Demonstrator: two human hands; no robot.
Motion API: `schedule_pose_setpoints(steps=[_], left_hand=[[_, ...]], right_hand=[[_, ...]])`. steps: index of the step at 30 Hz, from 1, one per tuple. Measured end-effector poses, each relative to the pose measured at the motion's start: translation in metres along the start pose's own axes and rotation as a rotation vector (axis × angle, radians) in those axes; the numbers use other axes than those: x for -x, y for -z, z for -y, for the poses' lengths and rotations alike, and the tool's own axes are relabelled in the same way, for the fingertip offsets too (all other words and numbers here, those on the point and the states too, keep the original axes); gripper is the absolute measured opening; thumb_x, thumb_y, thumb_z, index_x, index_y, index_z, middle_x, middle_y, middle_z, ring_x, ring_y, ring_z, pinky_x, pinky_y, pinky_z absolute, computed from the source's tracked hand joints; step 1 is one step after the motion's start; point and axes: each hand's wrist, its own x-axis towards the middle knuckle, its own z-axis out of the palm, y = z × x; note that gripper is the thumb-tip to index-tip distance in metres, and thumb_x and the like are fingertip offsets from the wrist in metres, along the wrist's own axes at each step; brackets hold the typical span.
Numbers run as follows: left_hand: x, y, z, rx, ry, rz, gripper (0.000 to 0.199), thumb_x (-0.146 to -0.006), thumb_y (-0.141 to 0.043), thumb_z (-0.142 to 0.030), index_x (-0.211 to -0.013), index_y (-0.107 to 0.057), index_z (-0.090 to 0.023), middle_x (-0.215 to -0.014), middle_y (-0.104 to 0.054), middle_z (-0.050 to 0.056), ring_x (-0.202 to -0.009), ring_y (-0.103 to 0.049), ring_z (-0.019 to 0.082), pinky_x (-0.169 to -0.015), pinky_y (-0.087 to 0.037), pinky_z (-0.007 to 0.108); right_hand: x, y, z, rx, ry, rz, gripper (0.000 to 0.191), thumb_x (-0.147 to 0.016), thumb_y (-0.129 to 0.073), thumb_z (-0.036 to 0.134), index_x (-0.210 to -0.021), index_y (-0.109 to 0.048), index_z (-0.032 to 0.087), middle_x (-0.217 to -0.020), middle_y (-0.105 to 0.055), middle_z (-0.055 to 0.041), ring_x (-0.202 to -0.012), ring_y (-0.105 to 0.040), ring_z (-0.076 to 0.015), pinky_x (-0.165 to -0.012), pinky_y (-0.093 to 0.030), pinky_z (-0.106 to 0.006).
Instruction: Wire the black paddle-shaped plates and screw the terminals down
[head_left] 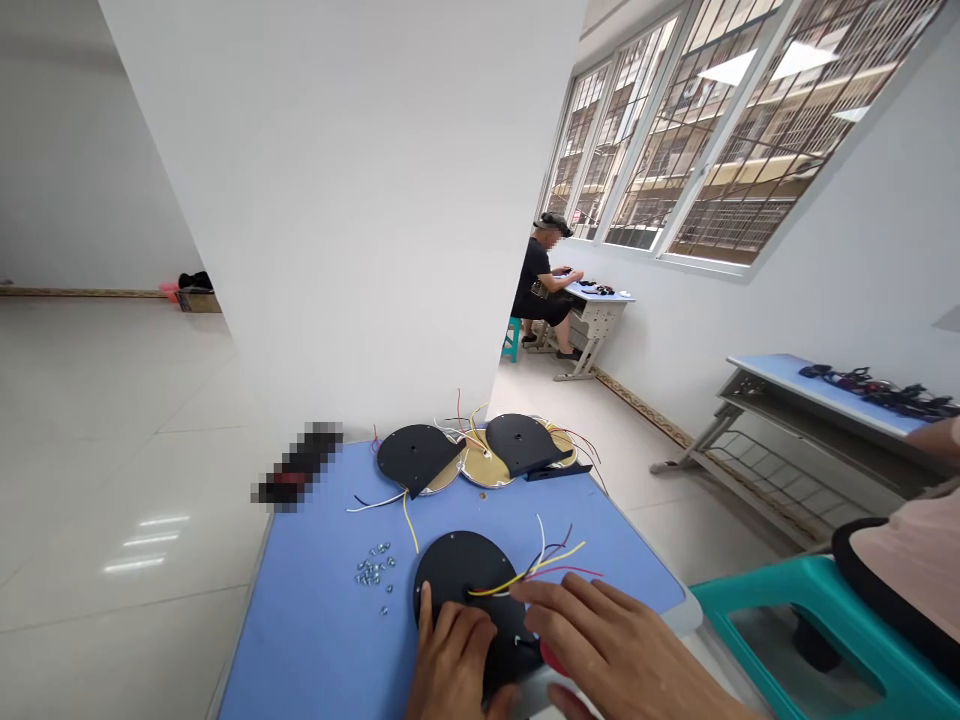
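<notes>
In front of me on the blue table lies a black round plate (pixel 459 560), with white, yellow, red and dark wires (pixel 551 562) coming out of its middle. My left hand (pixel 454 655) grips the plate's near left part, fingers on top and thumb low by the near edge. Over the right edge is my right hand (pixel 607 640), closed around what looks like a red-handled screwdriver (pixel 553 657); most of it is hidden by the fingers. Small silver screws (pixel 373 570) lie scattered left of the plate.
More black plates (pixel 416 455) with gold discs (pixel 480 465) and loose wires lie at the blue table's (pixel 315 600) back edge. A white wall (pixel 360 220) rises behind. To the right are a teal stool (pixel 787 590), part of a person, and another table. Someone sits working by the windows.
</notes>
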Motion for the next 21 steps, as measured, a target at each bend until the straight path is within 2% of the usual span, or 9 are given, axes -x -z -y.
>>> schedule_pose_setpoints(steps=[4,7,9,10,12,15,18,20,21], left_hand=[[0.012,-0.004,0.01,0.147,0.141,0.128,0.073,-0.061,-0.078,-0.015,-0.127,-0.049,-0.025,-0.111,-0.068,0.006,-0.106,-0.065,0.031,-0.109,-0.031,0.071],[0.026,-0.011,0.016,0.266,0.285,0.07,0.096,-0.058,-0.07,-0.002,-0.143,-0.032,-0.028,-0.125,-0.064,0.009,-0.127,-0.051,0.036,-0.108,-0.036,0.066],[0.034,-0.015,0.016,0.342,0.367,0.007,0.103,-0.056,-0.063,0.004,-0.146,-0.025,-0.029,-0.134,-0.059,0.01,-0.133,-0.046,0.035,-0.109,-0.038,0.062],[0.036,-0.016,0.015,0.37,0.394,-0.022,0.104,-0.056,-0.061,0.005,-0.147,-0.022,-0.03,-0.138,-0.055,0.01,-0.134,-0.045,0.034,-0.11,-0.037,0.061],[0.039,-0.017,0.012,0.397,0.396,-0.058,0.106,-0.058,-0.06,0.006,-0.148,-0.017,-0.03,-0.144,-0.05,0.011,-0.135,-0.044,0.032,-0.112,-0.033,0.061],[0.038,-0.016,0.006,0.374,0.351,-0.083,0.107,-0.062,-0.06,0.005,-0.15,-0.01,-0.03,-0.147,-0.047,0.012,-0.138,-0.04,0.032,-0.112,-0.031,0.062],[0.036,-0.012,0.005,0.344,0.342,-0.058,0.108,-0.063,-0.059,0.004,-0.151,-0.006,-0.029,-0.149,-0.044,0.013,-0.138,-0.039,0.031,-0.111,-0.035,0.059],[0.034,-0.006,0.01,0.318,0.331,-0.02,0.107,-0.063,-0.061,0.003,-0.151,-0.009,-0.028,-0.15,-0.042,0.013,-0.138,-0.04,0.031,-0.11,-0.039,0.055],[0.032,-0.002,0.013,0.297,0.309,0.005,0.107,-0.063,-0.064,0.001,-0.152,-0.011,-0.027,-0.151,-0.04,0.014,-0.138,-0.039,0.032,-0.109,-0.041,0.053]], right_hand=[[-0.002,0.0,-0.003,0.047,0.014,0.011,0.026,-0.096,-0.037,0.018,-0.072,-0.045,0.023,-0.054,-0.056,0.0036,-0.041,-0.048,-0.0147,-0.049,-0.034,-0.029],[-0.006,0.008,-0.003,0.026,-0.025,-0.013,0.021,-0.096,-0.037,0.021,-0.079,-0.05,0.022,-0.064,-0.063,-0.0014,-0.056,-0.059,-0.0185,-0.054,-0.041,-0.03],[-0.009,0.013,-0.002,-0.031,-0.032,0.027,0.018,-0.094,-0.037,0.017,-0.086,-0.053,0.022,-0.079,-0.068,-0.0046,-0.072,-0.064,-0.02,-0.061,-0.045,-0.03],[-0.009,0.013,-0.002,-0.049,-0.028,0.043,0.019,-0.094,-0.037,0.015,-0.086,-0.053,0.022,-0.08,-0.068,-0.0043,-0.072,-0.063,-0.0192,-0.062,-0.046,-0.03],[-0.007,0.008,-0.003,-0.044,-0.012,0.051,0.023,-0.095,-0.037,0.014,-0.078,-0.051,0.022,-0.069,-0.063,-0.0008,-0.057,-0.058,-0.0157,-0.056,-0.043,-0.029],[-0.002,-0.003,-0.007,0.046,-0.023,-0.006,0.03,-0.097,-0.044,0.026,-0.068,-0.046,0.022,-0.052,-0.052,0.0039,-0.041,-0.047,-0.0136,-0.047,-0.036,-0.03],[-0.003,0.001,-0.01,0.035,-0.042,0.0,0.025,-0.098,-0.043,0.031,-0.079,-0.055,0.02,-0.07,-0.065,-0.003,-0.06,-0.061,-0.0187,-0.056,-0.043,-0.031],[-0.007,0.009,-0.009,-0.058,-0.033,0.032,0.021,-0.099,-0.038,0.026,-0.097,-0.057,0.019,-0.094,-0.07,-0.0079,-0.082,-0.066,-0.021,-0.069,-0.048,-0.033],[-0.009,0.012,-0.009,-0.113,-0.03,0.047,0.021,-0.099,-0.036,0.022,-0.102,-0.056,0.019,-0.098,-0.07,-0.0078,-0.086,-0.066,-0.0203,-0.073,-0.048,-0.033]])
